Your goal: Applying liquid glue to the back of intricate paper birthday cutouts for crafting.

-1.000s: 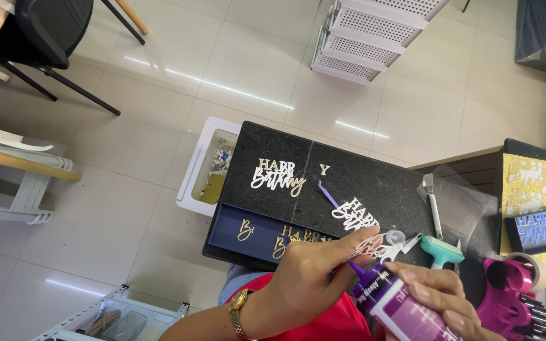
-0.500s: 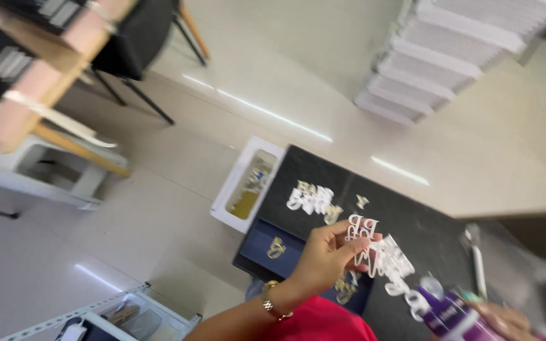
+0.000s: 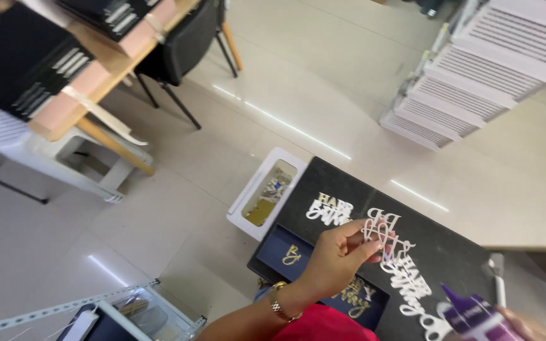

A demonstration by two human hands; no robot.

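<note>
Seen from the head camera, the view has swung since half a second ago: the black work board (image 3: pixel 406 252) now sits lower and further right in frame, and more of the pale tiled floor (image 3: pixel 323 88) shows above it. The left hand (image 3: pixel 333 259) has stayed over the board, its thumb and fingertips pinched shut on a white cut-out lettering piece (image 3: pixel 380 230), which it holds just above the board's middle. One second ago that hand was lower, close beside the purple glue bottle (image 3: pixel 475 319); now the two are apart. The right hand (image 3: pixel 526 325) shows only at the board's lower right corner, curled about the glue bottle, nozzle pointing up-left; how tightly it is closed cannot be told, as most of it is cut off by the frame.

On the board, more white lettering (image 3: pixel 409 284) lies just right of the held piece, and a second white cut-out (image 3: pixel 330 208) lies near the board's upper left edge. A dark blue card with gold script (image 3: pixel 289 252) rests against the board's lower left edge.

Just left of the board stands a white open box (image 3: pixel 248 205) on the floor; inside it are gold and mixed small scraps, too small to tell apart. Well above the board to the right, a stack of white trays (image 3: pixel 475 69) stands. Far left of the board, a wooden table (image 3: pixel 105 69) carries black flat packs.
</note>
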